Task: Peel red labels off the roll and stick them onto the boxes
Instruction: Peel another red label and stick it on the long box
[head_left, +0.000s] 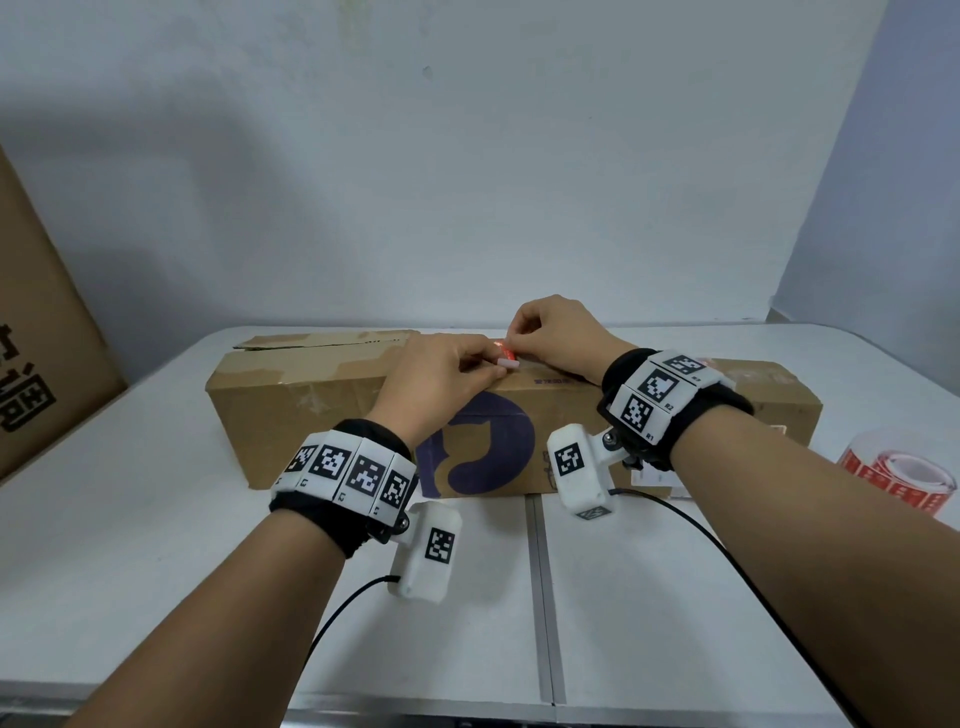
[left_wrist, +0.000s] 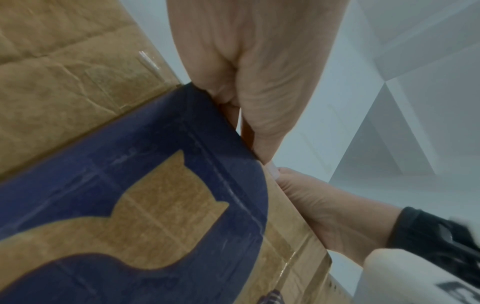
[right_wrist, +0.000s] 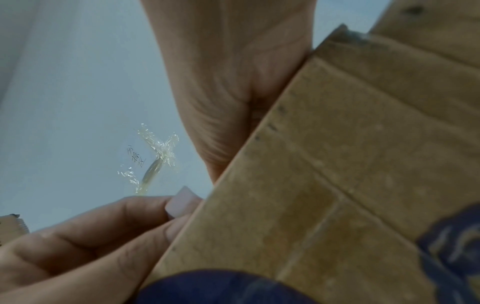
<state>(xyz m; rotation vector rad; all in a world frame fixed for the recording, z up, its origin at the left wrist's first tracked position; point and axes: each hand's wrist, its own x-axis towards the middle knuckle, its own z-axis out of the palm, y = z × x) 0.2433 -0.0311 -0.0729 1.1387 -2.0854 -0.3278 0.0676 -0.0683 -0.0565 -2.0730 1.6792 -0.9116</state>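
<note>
While your left hand (head_left: 447, 366) and right hand (head_left: 556, 332) meet over the top front edge of the long cardboard box (head_left: 322, 410), both pinch one small red label (head_left: 505, 352) between curled fingertips, just above the purple cat logo (head_left: 480, 447) printed on the box's front face. The box lies lengthwise on the white table (head_left: 156, 519), and the roll of red labels (head_left: 901, 475) sits on the table beyond the box's right end, well apart from your hands. A second, larger carton (head_left: 36, 332) leans at the far left.
</note>
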